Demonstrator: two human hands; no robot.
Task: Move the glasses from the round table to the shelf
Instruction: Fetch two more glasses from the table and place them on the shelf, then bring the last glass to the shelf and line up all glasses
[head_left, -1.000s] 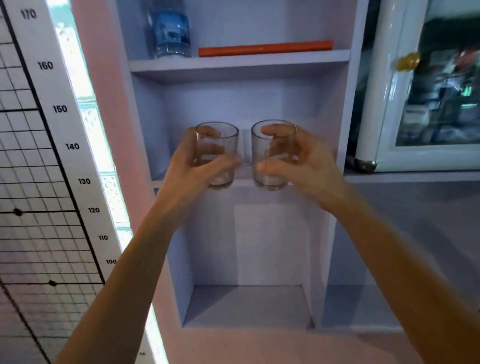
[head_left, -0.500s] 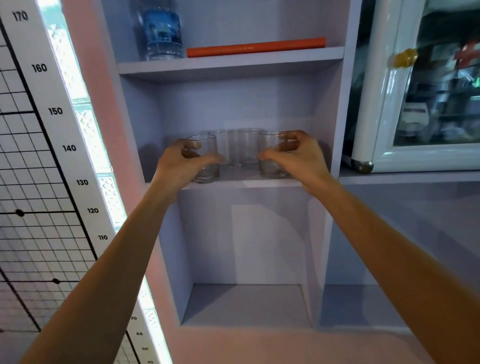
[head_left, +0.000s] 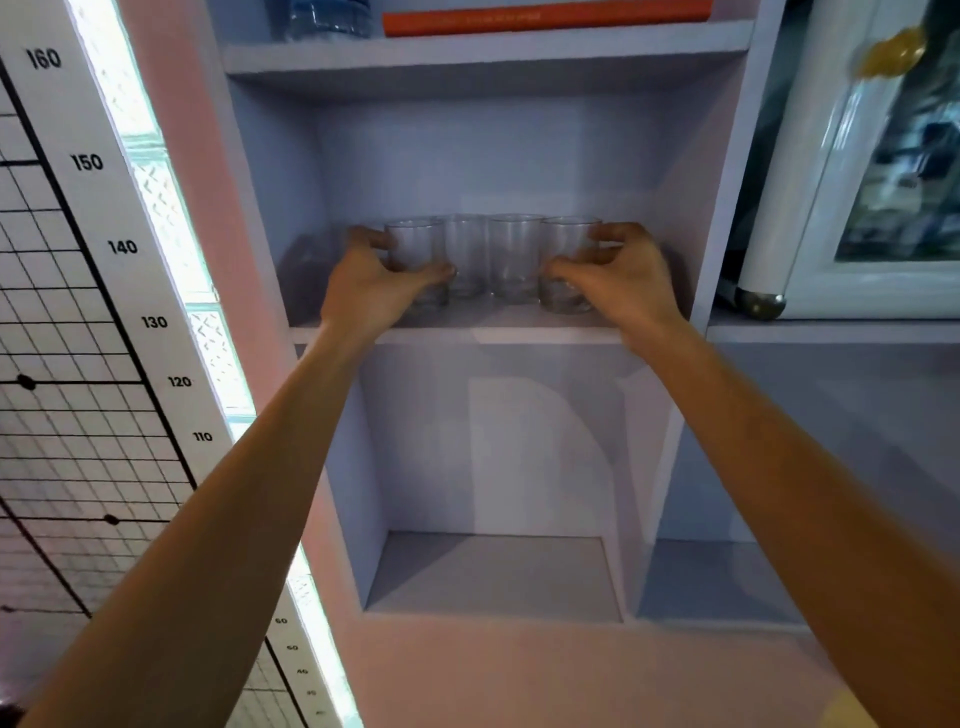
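Observation:
Several clear glasses stand in a row on the middle shelf (head_left: 498, 332) of a pale lilac shelf unit. My left hand (head_left: 371, 288) wraps the leftmost glass (head_left: 415, 249), whose base rests on the shelf board. My right hand (head_left: 621, 280) grips the rightmost glass (head_left: 566, 244), also down on the board. Between them stand two free glasses (head_left: 465, 254) (head_left: 514, 257), a little further back. The round table is out of view.
A water bottle (head_left: 327, 18) and an orange book (head_left: 545, 21) lie on the shelf above. A lower compartment (head_left: 493, 571) opens below. A white glass-door cabinet (head_left: 852, 208) stands to the right, a height-scale board (head_left: 78, 260) to the left.
Both hands moved forward from in front of the shelf and set the two glasses down on the middle shelf, at either end of the two standing there. The camera has come closer.

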